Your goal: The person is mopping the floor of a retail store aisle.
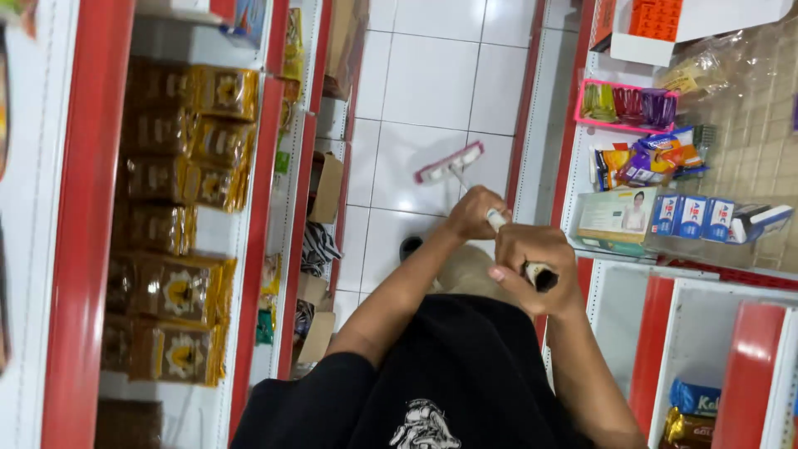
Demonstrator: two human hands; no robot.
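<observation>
While I watch from the head camera, both hands are wrapped around the long handle (499, 223) of a floor mop, whose flat head (450, 162) rests on the white tiled floor (432, 75) of the aisle, well ahead of the person's body. My left hand (474, 213) sits lower on the pole, fingers clenched round it with the knuckles turned up; my right hand (536, 268) is nearer the top end, fingers curled and gripping the dark cap of the pole, thumb side toward me. Both forearms reach forward and inward from the black shirt (449, 374), elbows bent, the left arm stretched further. I judge the mop to be light and stiff along the pole, with a smooth, perhaps slippery shaft, so two spaced grips like these look the sensible way to steer it; the head seems to pivot at its joint and would drag rather than slide freely if damp. Red-edged shelves (83, 233) of brown and gold packets (179, 291) stand to the left, and shelves with blue boxes (690, 218) and a pink basket (625, 106) stand just beside the hands on the right.
</observation>
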